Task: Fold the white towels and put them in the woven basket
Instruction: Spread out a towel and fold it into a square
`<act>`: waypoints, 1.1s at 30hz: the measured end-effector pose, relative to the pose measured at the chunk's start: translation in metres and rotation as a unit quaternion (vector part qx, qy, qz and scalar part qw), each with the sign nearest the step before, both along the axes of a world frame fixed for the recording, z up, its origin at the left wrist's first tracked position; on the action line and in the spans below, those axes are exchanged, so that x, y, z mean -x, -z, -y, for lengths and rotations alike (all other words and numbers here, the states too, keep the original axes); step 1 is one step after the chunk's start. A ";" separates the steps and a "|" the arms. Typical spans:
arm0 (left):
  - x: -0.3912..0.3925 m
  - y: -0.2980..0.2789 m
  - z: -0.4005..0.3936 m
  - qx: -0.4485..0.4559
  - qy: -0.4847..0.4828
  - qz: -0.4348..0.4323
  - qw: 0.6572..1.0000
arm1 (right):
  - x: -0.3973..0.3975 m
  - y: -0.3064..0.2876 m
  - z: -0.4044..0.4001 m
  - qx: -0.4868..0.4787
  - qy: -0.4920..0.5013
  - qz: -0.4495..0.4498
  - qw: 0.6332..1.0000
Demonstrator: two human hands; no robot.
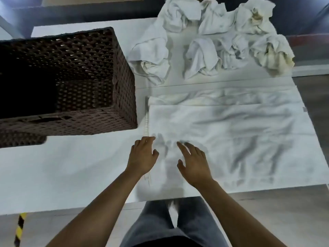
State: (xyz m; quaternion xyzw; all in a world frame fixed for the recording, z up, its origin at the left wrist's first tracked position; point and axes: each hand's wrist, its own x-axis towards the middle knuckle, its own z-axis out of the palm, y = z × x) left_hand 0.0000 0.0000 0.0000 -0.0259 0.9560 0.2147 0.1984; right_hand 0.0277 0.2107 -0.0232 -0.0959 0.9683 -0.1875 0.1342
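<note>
Towel (pixel 231 132) spread flat on table (pixel 71 166), already doubled once by the look of it: top layer's far edge sits just short of the bottom layer's. Left edge near the basket's corner, front edge at or just over the table's near edge.

Left hand (pixel 143 155) over the towel's left edge, fingers loose and spread, gripping nothing. Right hand (pixel 194 164) just beside it on the cloth, also spread flat, nothing pinched. Contact vs. hover: can't tell, pic blurred there.

Basket (pixel 71 82) to the left, well clear of hands, open side up; interior dark, contents can't tell. Pile of unfolded towels (pixel 204 38) at the far side, approx. five or six crumpled, a couple w/ yellowish stains.

Prob. step: smooth, then make next fold. To do it well:
- Press out wrinkles first, esp. the ridges across the middle & right half; sweep from centre outward.
- Square both layers' left edges before lifting; hem looks a bit ragged there.
- Pinch both layers at near-left & far-left corners, not top layer only.
- Carry left edge across to meet right edge, lay down, flatten w/ palm.
- Keep the front edge from sliding off the table.

Est. progress: early, most towels not yet folded.
</note>
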 end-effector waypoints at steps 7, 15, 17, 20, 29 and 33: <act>0.039 0.040 -0.004 -0.118 -0.181 0.106 0.971 | 0.001 0.033 0.002 -0.054 -0.025 0.069 0.996; 0.070 0.041 -0.009 -0.174 -0.368 0.103 0.908 | 0.001 0.031 0.003 -0.036 -0.016 0.082 0.996; 0.074 0.037 -0.007 -0.181 -0.366 0.093 0.908 | 0.003 0.026 0.006 -0.034 -0.011 0.102 0.994; 0.074 0.021 -0.009 -0.196 -0.330 0.074 0.920 | 0.001 0.000 0.026 0.004 0.045 0.088 0.995; 0.076 -0.036 -0.034 -0.342 -0.369 0.062 0.862 | 0.008 -0.032 0.080 0.035 0.157 0.117 0.980; 0.088 -0.044 -0.037 -0.404 -0.431 0.079 0.803 | 0.004 -0.056 0.044 0.135 0.183 0.130 0.965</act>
